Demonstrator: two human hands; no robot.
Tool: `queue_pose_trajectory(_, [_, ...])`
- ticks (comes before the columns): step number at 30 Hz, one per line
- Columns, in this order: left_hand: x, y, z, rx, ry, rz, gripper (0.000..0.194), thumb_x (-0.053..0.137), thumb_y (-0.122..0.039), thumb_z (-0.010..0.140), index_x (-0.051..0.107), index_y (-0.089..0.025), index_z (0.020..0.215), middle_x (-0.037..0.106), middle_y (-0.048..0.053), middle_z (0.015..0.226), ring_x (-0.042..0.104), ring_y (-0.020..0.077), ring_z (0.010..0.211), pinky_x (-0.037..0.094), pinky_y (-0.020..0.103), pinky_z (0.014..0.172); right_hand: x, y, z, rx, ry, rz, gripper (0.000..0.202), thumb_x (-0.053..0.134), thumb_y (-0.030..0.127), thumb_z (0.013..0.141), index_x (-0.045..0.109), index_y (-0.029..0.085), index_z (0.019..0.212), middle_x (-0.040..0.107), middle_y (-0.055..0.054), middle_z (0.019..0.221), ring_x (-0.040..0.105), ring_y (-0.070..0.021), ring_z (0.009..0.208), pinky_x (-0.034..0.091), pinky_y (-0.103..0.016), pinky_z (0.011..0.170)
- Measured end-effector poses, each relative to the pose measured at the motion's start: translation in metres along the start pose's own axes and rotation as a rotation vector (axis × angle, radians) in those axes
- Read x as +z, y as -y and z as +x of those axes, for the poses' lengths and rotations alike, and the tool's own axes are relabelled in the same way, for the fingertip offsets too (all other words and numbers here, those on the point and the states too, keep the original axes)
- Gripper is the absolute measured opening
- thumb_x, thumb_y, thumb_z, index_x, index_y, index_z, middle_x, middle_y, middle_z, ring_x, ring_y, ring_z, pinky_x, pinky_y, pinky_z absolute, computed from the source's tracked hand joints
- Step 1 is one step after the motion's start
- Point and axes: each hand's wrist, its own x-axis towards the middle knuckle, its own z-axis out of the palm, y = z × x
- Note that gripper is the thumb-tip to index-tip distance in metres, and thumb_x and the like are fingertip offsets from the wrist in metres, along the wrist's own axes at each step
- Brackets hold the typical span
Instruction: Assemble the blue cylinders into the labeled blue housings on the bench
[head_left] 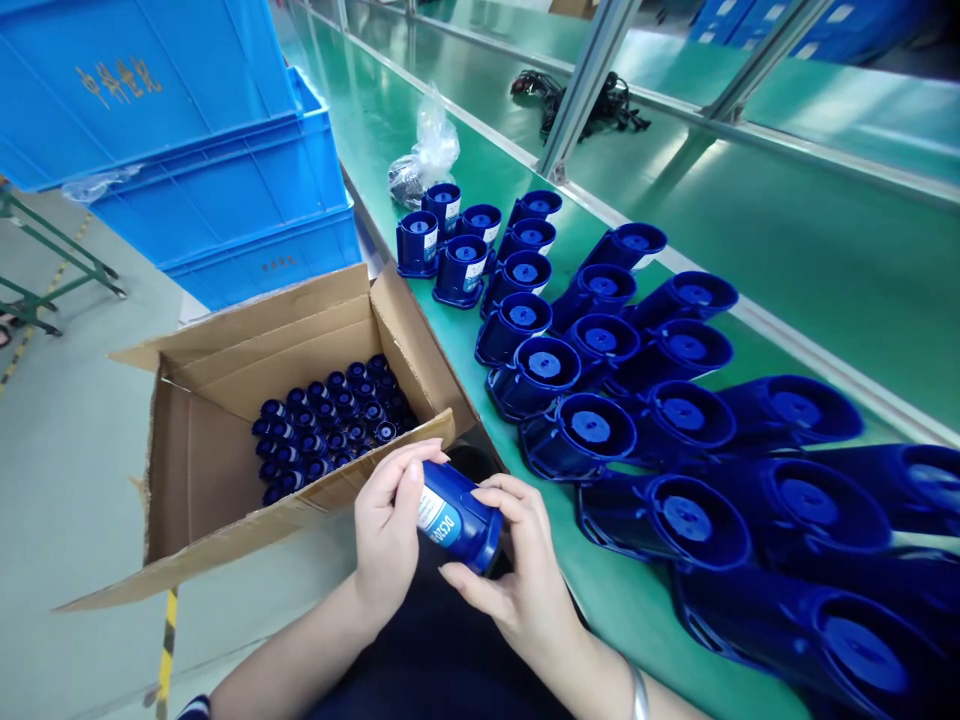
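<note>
Between my two hands is a dark blue plastic cylindrical housing with a white and light-blue label, held tilted in front of my body. My left hand grips its upper left end, thumb by the label. My right hand has its fingers and thumb around the lower right end. To the right, many similar blue housings stand in rows on the green workbench, open round ends up. Left of my hands, an open cardboard box holds many small dark blue cylindrical pieces at its bottom.
Stacked blue plastic crates rise behind the box. A clear plastic bag lies farther along the bench. A metal frame post stands at the bench's far side, near a bundle of black cables. A green metal stand is at far left.
</note>
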Motion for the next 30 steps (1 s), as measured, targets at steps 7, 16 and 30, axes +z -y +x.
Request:
queue_pose_trajectory(7, [-0.010, -0.002, 0.005, 0.166, 0.203, 0.059, 0.044, 0.035, -0.036, 0.106, 0.065, -0.019, 0.134, 0.061, 0.011, 0.141, 0.052, 0.0287, 0.136, 0.037, 0.047, 0.119, -0.003, -0.001, 0.003, 0.023, -0.013, 0.018, 0.057, 0.068, 0.058, 0.093, 0.044, 0.024, 0.131, 0.041, -0.012, 0.126, 0.049, -0.0277, 0.116, 0.054, -0.043, 0.093])
queue_pose_trajectory(16, [-0.015, -0.005, 0.000, 0.202, 0.246, 0.198, 0.038, 0.062, -0.029, 0.096, 0.061, -0.024, 0.134, 0.064, 0.009, 0.134, 0.058, 0.0244, 0.127, 0.044, 0.037, 0.111, -0.004, -0.001, 0.003, -0.017, 0.002, -0.004, 0.056, 0.066, 0.059, 0.094, 0.045, 0.022, 0.131, 0.041, -0.012, 0.127, 0.048, -0.0263, 0.119, 0.052, -0.040, 0.096])
queue_pose_trajectory(30, [-0.048, -0.021, 0.027, -0.144, 0.557, -0.100, 0.056, 0.070, -0.053, 0.088, 0.068, -0.020, 0.133, 0.061, 0.017, 0.141, 0.056, 0.0349, 0.131, 0.052, 0.044, 0.104, -0.007, -0.004, 0.015, 0.159, 0.080, 0.295, 0.034, 0.057, 0.049, 0.101, 0.047, 0.031, 0.127, 0.048, -0.004, 0.120, 0.052, -0.0203, 0.112, 0.049, -0.029, 0.093])
